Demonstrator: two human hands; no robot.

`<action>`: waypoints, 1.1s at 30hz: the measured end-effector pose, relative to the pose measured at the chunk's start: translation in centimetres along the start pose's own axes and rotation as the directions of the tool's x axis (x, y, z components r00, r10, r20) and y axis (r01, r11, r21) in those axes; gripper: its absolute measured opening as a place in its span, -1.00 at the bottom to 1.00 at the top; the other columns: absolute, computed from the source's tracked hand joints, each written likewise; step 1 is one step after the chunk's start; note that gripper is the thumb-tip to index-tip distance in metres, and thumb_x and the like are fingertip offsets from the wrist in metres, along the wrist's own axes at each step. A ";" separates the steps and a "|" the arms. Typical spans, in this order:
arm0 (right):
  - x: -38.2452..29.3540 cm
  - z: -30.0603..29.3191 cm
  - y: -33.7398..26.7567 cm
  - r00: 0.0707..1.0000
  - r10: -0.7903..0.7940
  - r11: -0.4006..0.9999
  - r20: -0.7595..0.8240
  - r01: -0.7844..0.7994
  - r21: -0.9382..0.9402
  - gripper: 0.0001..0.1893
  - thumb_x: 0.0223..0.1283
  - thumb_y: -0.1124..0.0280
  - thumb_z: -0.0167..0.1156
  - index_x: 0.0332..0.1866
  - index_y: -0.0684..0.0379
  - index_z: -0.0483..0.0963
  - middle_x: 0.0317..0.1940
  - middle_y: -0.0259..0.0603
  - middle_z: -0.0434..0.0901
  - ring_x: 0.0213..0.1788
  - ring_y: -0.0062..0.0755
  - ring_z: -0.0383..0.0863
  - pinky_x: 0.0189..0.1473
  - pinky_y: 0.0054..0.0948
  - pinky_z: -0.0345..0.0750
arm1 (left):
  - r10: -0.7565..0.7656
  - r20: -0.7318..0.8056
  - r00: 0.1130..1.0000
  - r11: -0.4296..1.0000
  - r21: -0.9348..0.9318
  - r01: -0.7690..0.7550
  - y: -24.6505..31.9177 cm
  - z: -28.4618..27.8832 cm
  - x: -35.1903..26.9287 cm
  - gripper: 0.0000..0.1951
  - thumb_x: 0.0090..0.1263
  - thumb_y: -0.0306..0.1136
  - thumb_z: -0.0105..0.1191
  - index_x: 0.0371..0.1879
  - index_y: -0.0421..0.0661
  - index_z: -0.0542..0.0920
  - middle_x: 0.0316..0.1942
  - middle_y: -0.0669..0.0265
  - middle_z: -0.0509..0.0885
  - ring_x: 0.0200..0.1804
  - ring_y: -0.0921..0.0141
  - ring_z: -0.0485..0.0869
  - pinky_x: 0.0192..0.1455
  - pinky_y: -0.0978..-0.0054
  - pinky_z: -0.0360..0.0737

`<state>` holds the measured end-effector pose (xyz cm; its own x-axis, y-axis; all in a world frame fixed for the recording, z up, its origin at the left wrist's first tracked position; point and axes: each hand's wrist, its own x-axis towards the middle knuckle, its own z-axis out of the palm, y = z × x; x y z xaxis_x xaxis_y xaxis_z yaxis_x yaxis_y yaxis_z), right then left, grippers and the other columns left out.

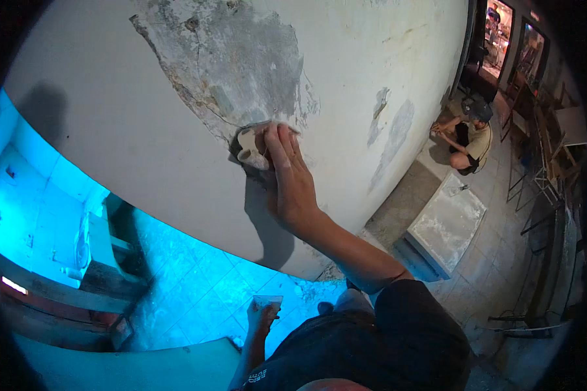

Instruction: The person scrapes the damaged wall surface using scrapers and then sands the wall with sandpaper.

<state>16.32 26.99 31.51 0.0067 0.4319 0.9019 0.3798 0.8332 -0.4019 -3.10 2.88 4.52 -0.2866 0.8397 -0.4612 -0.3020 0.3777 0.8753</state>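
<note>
My right hand point(289, 176) is pressed up to the wall point(176, 161) and grips a pale hand scraper point(252, 155) with a rounded handle end. The scraper's edge lies along the lower tip of a grey bare patch point(259, 58), where the paint and plaster have come off with a ragged border. My fingers cover much of the tool. Lower down, away from the wall, my left hand point(261, 317) holds a flat-edged, pale piece point(268, 300); whether it is a blade or a small container cannot be told.
A person in a cap point(472, 137) squats by the wall at right. Nearby stands a low, dusty slab-topped block point(450, 220). Stacked chairs and furniture point(553, 141) line the right side. Beyond the wall's edge, a blue-lit tiled floor point(195, 288) and a counter point(107, 264) show.
</note>
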 end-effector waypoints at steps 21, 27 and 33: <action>-1.9 -0.4 -0.9 0.994 -0.012 1.000 0.109 0.014 -0.015 -0.21 0.10 0.72 0.13 0.49 0.32 0.02 0.40 0.31 0.15 0.47 0.25 0.12 0.46 0.00 0.14 | 0.018 -0.018 1.000 1.000 0.023 -0.018 0.8 -0.6 1.4 -0.65 0.25 -0.43 0.18 -0.04 -0.22 0.41 -0.26 0.04 0.66 -0.35 0.20 0.72 -0.51 0.35 0.67; 1.6 -0.6 -0.6 0.997 -0.072 0.997 0.004 0.072 0.021 -0.42 0.21 0.69 0.05 0.39 0.28 0.23 0.42 0.19 0.18 0.48 0.22 0.11 0.45 0.01 0.14 | -0.001 0.013 1.000 0.999 0.051 0.001 0.7 -0.7 3.0 -0.65 0.25 -0.39 0.21 -0.06 -0.22 0.42 -0.28 0.08 0.65 -0.38 0.23 0.70 -0.53 0.37 0.66; -1.9 -0.7 -0.7 0.992 -0.033 0.999 0.118 0.028 0.043 -0.44 0.24 0.70 0.00 0.39 0.30 0.22 0.39 0.23 0.23 0.45 0.21 0.18 0.44 0.02 0.16 | 0.069 0.022 0.997 0.975 0.209 -0.072 1.8 1.4 1.8 -0.72 0.29 -0.35 0.17 -0.12 -0.24 0.49 -0.32 0.08 0.68 -0.38 0.29 0.71 -0.50 0.38 0.66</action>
<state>16.71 25.32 30.18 -0.1151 0.4422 0.8895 0.3400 0.8589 -0.3830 -2.90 5.67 5.47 -0.2866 0.8720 -0.3969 -0.0838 0.3898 0.9171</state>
